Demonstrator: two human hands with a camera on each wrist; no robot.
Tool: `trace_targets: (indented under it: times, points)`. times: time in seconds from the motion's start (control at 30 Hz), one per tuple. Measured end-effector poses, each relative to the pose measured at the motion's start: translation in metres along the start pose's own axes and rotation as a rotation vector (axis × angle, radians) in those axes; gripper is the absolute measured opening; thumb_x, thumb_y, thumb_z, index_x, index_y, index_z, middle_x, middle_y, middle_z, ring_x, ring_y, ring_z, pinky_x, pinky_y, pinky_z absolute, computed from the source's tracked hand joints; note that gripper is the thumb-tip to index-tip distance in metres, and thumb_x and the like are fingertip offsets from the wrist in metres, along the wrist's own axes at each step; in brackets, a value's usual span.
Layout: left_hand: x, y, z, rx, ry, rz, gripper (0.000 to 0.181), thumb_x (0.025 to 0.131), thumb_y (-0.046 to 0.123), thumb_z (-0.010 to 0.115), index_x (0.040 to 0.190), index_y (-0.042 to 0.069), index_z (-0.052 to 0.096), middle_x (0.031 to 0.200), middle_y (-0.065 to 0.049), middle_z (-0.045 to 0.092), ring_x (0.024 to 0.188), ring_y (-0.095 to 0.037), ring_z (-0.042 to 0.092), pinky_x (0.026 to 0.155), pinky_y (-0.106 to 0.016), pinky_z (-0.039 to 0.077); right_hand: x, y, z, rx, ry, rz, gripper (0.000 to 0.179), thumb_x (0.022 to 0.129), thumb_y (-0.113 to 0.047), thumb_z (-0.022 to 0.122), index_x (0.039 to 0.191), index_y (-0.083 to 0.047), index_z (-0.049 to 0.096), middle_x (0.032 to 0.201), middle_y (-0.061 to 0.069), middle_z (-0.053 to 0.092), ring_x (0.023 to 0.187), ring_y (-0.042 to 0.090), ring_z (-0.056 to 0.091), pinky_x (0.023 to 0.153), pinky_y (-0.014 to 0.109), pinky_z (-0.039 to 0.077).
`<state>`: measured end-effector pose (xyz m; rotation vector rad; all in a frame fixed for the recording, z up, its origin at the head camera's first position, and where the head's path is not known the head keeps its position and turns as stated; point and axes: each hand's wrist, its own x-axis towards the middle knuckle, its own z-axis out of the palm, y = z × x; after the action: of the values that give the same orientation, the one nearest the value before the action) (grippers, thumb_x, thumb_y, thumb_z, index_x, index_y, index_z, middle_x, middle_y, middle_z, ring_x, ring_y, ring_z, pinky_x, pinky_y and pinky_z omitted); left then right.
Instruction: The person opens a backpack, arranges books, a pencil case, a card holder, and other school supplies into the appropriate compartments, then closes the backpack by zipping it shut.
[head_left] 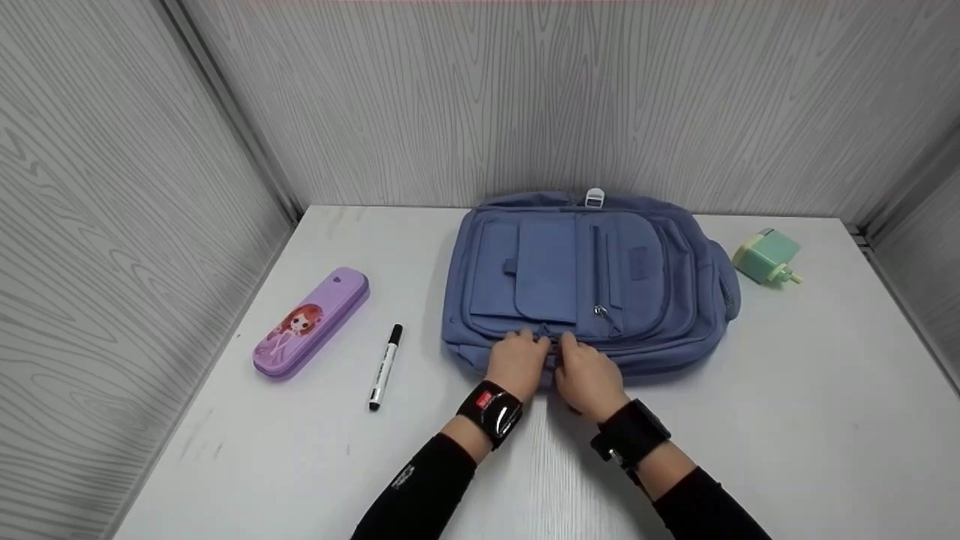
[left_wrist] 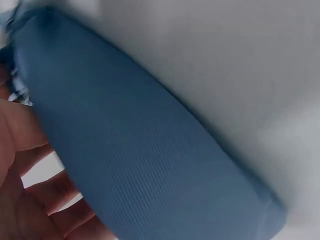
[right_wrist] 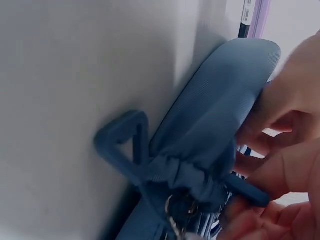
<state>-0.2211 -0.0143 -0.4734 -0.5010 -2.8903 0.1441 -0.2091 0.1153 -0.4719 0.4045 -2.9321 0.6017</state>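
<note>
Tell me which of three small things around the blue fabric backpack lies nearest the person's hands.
The slim white marker with black ends, nearest the left hand; the purple oblong case lies beyond it, the boxy green object right of the backpack.

Blue-violet, rounded-rectangular cloth backpack (head_left: 546,262) looks matt and smooth, with a fine ribbed weave in the left wrist view. Blue triangular loop (right_wrist: 106,144) reads as matt plastic. Small silvery zip pull (head_left: 600,310) is shiny metal. Long purple pencil case (head_left: 319,319) has a smooth, satin hard shell. Slim white-and-black marker (head_left: 385,367): smooth plastic. Boxy pale-green gadget (head_left: 768,255): plastic, low sheen. Flat white tabletop (head_left: 225,450) is smooth; grey wood-grain wall panel (head_left: 525,97) looks matt.
</note>
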Motion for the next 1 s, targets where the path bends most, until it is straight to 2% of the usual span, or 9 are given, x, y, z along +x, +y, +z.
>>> trace_targets:
  times: [0.07, 0.13, 0.27, 0.37, 0.67, 0.8, 1.0]
  points:
    - [0.002, 0.004, 0.001, 0.048, 0.035, 0.005, 0.02, 0.094, 0.016, 0.055, 0.106, 0.018, 0.071, 0.094, -0.006, 0.071, 0.079, -0.021, 0.068, 0.06, -0.031, 0.058, -0.001, 0.005, -0.002, -0.019, 0.031, -0.02, 0.017, 0.085, -0.004, 0.064, 0.099, -0.001, 0.055, 0.079, 0.018, 0.067, 0.067, 0.038, 0.066, 0.055, 0.05, 0.052]
    - [0.004, 0.006, 0.003, 0.073, 0.038, 0.004, 0.018, 0.094, 0.017, 0.055, 0.103, 0.017, 0.071, 0.09, -0.005, 0.071, 0.076, -0.02, 0.069, 0.058, -0.031, 0.057, -0.002, 0.01, -0.006, -0.029, 0.035, -0.016, 0.012, 0.086, -0.005, 0.063, 0.095, -0.003, 0.056, 0.077, 0.015, 0.067, 0.065, 0.036, 0.066, 0.053, 0.048, 0.05]
    - [0.006, 0.007, 0.005, 0.068, 0.023, -0.004, 0.018, 0.094, 0.016, 0.054, 0.101, 0.016, 0.07, 0.089, -0.006, 0.071, 0.073, -0.02, 0.07, 0.056, -0.031, 0.056, -0.005, 0.022, -0.014, -0.023, 0.014, 0.002, 0.008, 0.087, -0.006, 0.062, 0.086, -0.009, 0.055, 0.072, 0.008, 0.065, 0.061, 0.028, 0.062, 0.051, 0.041, 0.046]
    - [0.005, 0.008, 0.004, 0.06, 0.017, -0.003, 0.017, 0.094, 0.015, 0.053, 0.102, 0.016, 0.068, 0.089, -0.006, 0.071, 0.072, -0.02, 0.069, 0.055, -0.031, 0.056, -0.009, 0.03, -0.019, -0.007, 0.028, -0.001, 0.007, 0.085, -0.005, 0.063, 0.085, -0.011, 0.058, 0.07, 0.006, 0.065, 0.059, 0.024, 0.06, 0.05, 0.038, 0.044]
    - [0.003, 0.008, 0.005, 0.086, 0.044, 0.007, 0.015, 0.092, 0.012, 0.057, 0.102, 0.017, 0.067, 0.087, -0.004, 0.069, 0.066, -0.016, 0.067, 0.05, -0.029, 0.054, -0.016, 0.057, -0.04, 0.033, 0.069, 0.068, 0.01, 0.081, -0.005, 0.06, 0.09, -0.004, 0.065, 0.071, 0.011, 0.067, 0.061, 0.029, 0.062, 0.056, 0.045, 0.049]
    - [0.002, 0.007, 0.005, 0.094, 0.056, 0.01, 0.016, 0.092, 0.011, 0.058, 0.103, 0.017, 0.067, 0.087, -0.004, 0.069, 0.067, -0.016, 0.067, 0.05, -0.029, 0.054, -0.02, 0.072, -0.051, 0.003, 0.104, 0.06, 0.001, 0.08, -0.003, 0.061, 0.08, -0.004, 0.061, 0.064, 0.009, 0.061, 0.056, 0.027, 0.057, 0.053, 0.044, 0.046]
    - [0.001, 0.007, 0.007, 0.107, 0.091, 0.016, 0.014, 0.092, 0.012, 0.058, 0.099, 0.017, 0.068, 0.084, -0.003, 0.068, 0.065, -0.015, 0.067, 0.048, -0.027, 0.053, -0.025, 0.095, -0.07, -0.052, 0.13, 0.043, 0.011, 0.08, -0.003, 0.06, 0.075, -0.007, 0.051, 0.06, 0.005, 0.052, 0.052, 0.024, 0.048, 0.047, 0.039, 0.037]
